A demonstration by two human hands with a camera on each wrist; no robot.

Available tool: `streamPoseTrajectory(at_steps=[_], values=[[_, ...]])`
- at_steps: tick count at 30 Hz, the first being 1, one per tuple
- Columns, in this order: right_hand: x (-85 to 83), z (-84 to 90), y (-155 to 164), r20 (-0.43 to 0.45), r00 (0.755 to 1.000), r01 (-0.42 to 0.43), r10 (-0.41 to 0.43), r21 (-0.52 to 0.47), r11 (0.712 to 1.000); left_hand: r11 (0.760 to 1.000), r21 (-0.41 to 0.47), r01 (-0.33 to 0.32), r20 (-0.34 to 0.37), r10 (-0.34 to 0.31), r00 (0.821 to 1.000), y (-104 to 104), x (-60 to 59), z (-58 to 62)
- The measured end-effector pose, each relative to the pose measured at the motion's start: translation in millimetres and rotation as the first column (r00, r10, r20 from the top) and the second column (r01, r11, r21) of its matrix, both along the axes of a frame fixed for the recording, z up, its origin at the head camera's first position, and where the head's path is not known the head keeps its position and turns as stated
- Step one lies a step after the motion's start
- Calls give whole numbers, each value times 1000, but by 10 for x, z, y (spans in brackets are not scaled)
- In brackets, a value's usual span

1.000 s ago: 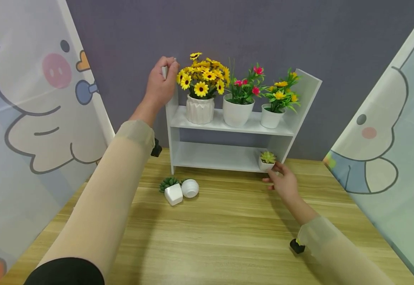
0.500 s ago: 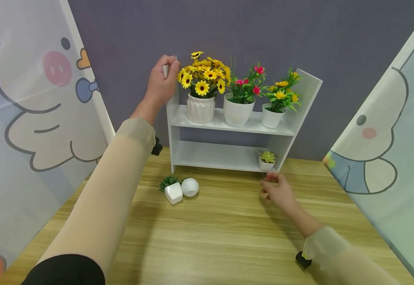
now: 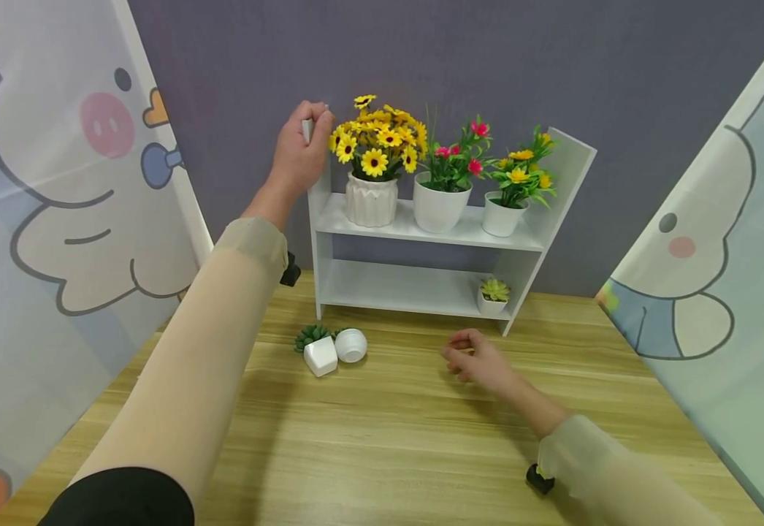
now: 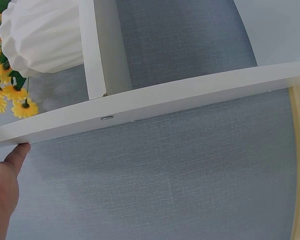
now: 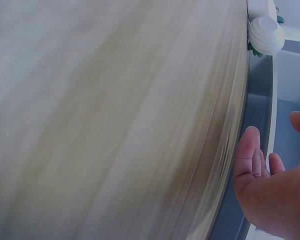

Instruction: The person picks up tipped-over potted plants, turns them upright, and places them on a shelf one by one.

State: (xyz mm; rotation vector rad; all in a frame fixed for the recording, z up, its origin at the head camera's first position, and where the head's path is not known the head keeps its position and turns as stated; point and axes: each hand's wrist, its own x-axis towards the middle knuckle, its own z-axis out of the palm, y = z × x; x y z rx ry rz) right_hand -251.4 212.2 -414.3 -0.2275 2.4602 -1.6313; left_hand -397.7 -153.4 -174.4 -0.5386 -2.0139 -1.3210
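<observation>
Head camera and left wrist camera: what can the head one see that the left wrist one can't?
Only the head view shows the wooden table, the right hand empty above it, the two small pots lying on their sides, the little succulent on the lower shelf, and the red-flowered pot.

Only the left wrist view shows the shelf's side panel edge-on, with a small metal fitting.

Both show the white shelf, the left hand at its top corner, the ribbed pot of yellow flowers and the grey wall.
</observation>
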Motion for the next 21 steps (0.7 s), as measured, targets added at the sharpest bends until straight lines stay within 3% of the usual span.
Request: streamPoseTrajectory(at_steps=[12,21], values=[[-53,-30,-285,32,990,-136,136,14,991,1000,-3,0,-4,0,1000,22,-10,1],[-112,-46,-582,61,986,-162,158,79,984,1000,9,-7,-24,7,1000,15,-18,-9]])
